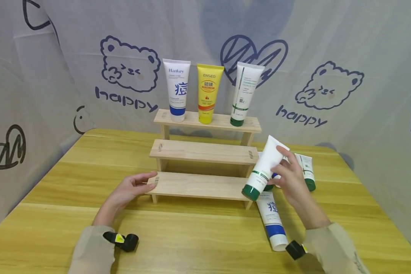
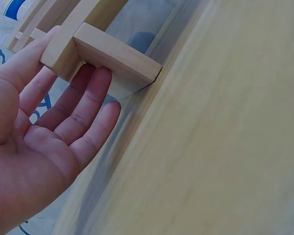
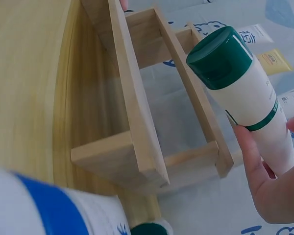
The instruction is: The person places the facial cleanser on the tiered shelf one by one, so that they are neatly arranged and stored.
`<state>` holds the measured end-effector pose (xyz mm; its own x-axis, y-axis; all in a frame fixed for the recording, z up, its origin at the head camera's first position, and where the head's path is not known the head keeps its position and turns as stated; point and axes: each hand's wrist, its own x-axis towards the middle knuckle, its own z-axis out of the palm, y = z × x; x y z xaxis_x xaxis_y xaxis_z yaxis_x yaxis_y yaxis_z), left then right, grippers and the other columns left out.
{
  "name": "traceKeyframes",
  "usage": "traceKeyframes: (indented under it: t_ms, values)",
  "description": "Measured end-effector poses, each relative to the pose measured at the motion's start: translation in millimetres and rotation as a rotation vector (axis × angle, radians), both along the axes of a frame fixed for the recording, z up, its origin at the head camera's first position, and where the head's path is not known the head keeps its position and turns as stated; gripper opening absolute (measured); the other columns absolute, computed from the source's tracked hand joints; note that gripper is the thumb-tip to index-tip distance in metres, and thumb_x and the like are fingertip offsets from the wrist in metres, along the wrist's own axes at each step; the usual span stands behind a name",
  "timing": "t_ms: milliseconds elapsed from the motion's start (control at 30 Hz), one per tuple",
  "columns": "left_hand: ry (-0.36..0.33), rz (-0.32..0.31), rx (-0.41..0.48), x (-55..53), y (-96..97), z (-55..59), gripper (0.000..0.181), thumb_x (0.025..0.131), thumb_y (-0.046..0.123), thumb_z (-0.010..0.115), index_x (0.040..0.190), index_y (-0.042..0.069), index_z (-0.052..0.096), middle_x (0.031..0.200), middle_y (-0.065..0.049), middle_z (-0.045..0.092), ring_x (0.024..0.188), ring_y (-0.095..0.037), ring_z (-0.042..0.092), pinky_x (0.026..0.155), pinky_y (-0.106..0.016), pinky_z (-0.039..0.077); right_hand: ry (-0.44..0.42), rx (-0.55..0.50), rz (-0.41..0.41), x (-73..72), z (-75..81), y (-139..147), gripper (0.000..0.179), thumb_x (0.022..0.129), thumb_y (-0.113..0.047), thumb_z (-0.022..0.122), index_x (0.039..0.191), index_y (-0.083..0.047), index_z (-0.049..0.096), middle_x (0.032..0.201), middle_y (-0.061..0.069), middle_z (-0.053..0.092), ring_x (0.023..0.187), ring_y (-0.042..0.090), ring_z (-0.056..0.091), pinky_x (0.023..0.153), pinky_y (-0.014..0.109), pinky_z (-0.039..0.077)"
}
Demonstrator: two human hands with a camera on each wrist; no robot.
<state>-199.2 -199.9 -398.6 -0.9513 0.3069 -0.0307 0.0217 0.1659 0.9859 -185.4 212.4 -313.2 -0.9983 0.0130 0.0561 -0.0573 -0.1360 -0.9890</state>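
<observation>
My right hand (image 1: 289, 173) grips a white squeeze tube with a green cap (image 1: 265, 167), tilted cap-down beside the right end of the lowest step. In the right wrist view, the same tube (image 3: 257, 105) points its green cap towards the three-step wooden display stand (image 3: 137, 98). My left hand (image 1: 131, 190) holds the left end of the stand's bottom step (image 1: 198, 185); the left wrist view has its fingers around that wooden end (image 2: 63, 54). On the top step stand a white-and-blue tube (image 1: 177, 89), a yellow tube (image 1: 209, 93) and a white-and-green tube (image 1: 246, 93).
Right of the stand, a white-and-blue tube (image 1: 272, 220) lies on the wooden table (image 1: 191, 243). Another green-capped tube (image 1: 306, 171) lies behind my right hand, with more tubes partly hidden there. A printed cloth (image 1: 191, 26) hangs behind the table.
</observation>
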Motion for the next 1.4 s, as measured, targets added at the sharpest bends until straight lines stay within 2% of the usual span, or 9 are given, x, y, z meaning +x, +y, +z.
traceKeyframes:
  t_ms: [233, 533, 667, 767, 867, 967, 1067, 1267, 1400]
  values:
    - [0.004, 0.002, -0.003, -1.5, 1.6, 0.1, 0.053, 0.085, 0.018, 0.062, 0.129, -0.005, 0.043, 0.128, -0.022, 0.043, 0.096, -0.013, 0.05, 0.079, -0.024, 0.044, 0.01, -0.095, 0.003, -7.1, 2.8, -18.2, 0.058, 0.082, 0.014, 0.038, 0.13, -0.017, 0.034, 0.117, 0.009, 0.034, 0.1, 0.021, 0.041, 0.057, 0.023, 0.049]
    - [-0.004, 0.008, -0.015, -1.5, 1.9, 0.6, 0.053, 0.086, 0.019, 0.062, 0.129, -0.004, 0.043, 0.127, -0.022, 0.043, 0.096, -0.015, 0.05, 0.079, -0.025, 0.044, 0.043, -0.132, -0.005, -18.5, 3.6, -42.0, 0.063, 0.08, 0.015, 0.043, 0.133, -0.015, 0.031, 0.117, 0.009, 0.034, 0.101, 0.023, 0.044, 0.059, 0.025, 0.05]
    - [0.0, 0.005, -0.008, -1.1, 1.1, 0.3, 0.053, 0.086, 0.018, 0.061, 0.129, -0.005, 0.043, 0.127, -0.023, 0.043, 0.096, -0.014, 0.05, 0.079, -0.025, 0.044, 0.116, -0.151, -0.031, -24.5, 1.0, -53.7, 0.063, 0.078, 0.017, 0.045, 0.132, -0.014, 0.033, 0.12, 0.01, 0.037, 0.098, 0.024, 0.049, 0.059, 0.027, 0.051]
    - [0.002, 0.003, -0.005, -1.1, 0.8, 0.1, 0.053, 0.086, 0.018, 0.062, 0.129, -0.005, 0.042, 0.127, -0.023, 0.043, 0.096, -0.014, 0.05, 0.079, -0.024, 0.044, 0.216, -0.148, -0.051, -38.7, -13.9, -56.9, 0.064, 0.077, 0.013, 0.052, 0.132, -0.015, 0.036, 0.123, 0.012, 0.039, 0.097, 0.026, 0.052, 0.059, 0.03, 0.051]
    - [0.001, 0.005, -0.005, -1.1, 0.7, 0.0, 0.053, 0.086, 0.019, 0.062, 0.129, -0.005, 0.043, 0.127, -0.023, 0.043, 0.096, -0.014, 0.05, 0.078, -0.024, 0.045, 0.25, -0.169, -0.062, -43.0, -15.5, -65.4, 0.063, 0.076, 0.012, 0.054, 0.131, -0.015, 0.037, 0.121, 0.013, 0.041, 0.096, 0.026, 0.053, 0.059, 0.03, 0.051]
    - [0.0, 0.007, -0.005, -1.0, 0.5, -0.1, 0.053, 0.086, 0.019, 0.062, 0.129, -0.005, 0.043, 0.127, -0.022, 0.043, 0.096, -0.014, 0.05, 0.078, -0.024, 0.045, 0.211, -0.209, -0.072, -36.2, -2.4, -79.9, 0.062, 0.077, 0.016, 0.051, 0.13, -0.012, 0.036, 0.118, 0.012, 0.042, 0.092, 0.024, 0.053, 0.059, 0.029, 0.051]
    - [0.001, 0.008, -0.002, -0.8, 0.5, -0.4, 0.053, 0.085, 0.018, 0.062, 0.129, -0.005, 0.043, 0.127, -0.023, 0.043, 0.095, -0.014, 0.051, 0.078, -0.024, 0.045, 0.208, -0.235, -0.062, -38.1, 1.3, -89.4, 0.062, 0.077, 0.018, 0.05, 0.13, -0.012, 0.036, 0.115, 0.011, 0.042, 0.089, 0.023, 0.055, 0.058, 0.029, 0.051]
    - [0.005, 0.003, 0.008, -0.6, -0.2, -1.3, 0.053, 0.086, 0.018, 0.062, 0.129, -0.006, 0.042, 0.126, -0.023, 0.043, 0.094, -0.012, 0.051, 0.078, -0.024, 0.045, 0.306, -0.217, -0.032, -47.0, 2.2, -105.9, 0.062, 0.078, 0.018, 0.053, 0.13, -0.009, 0.035, 0.108, 0.009, 0.043, 0.081, 0.02, 0.057, 0.058, 0.031, 0.051]
    - [0.007, 0.001, 0.014, -0.9, -0.7, -1.6, 0.053, 0.086, 0.017, 0.061, 0.129, -0.006, 0.042, 0.126, -0.024, 0.043, 0.095, -0.011, 0.052, 0.078, -0.024, 0.045, 0.357, -0.201, -0.01, -51.7, 4.9, -116.0, 0.06, 0.079, 0.016, 0.055, 0.13, -0.008, 0.035, 0.111, 0.01, 0.044, 0.084, 0.021, 0.056, 0.061, 0.032, 0.051]
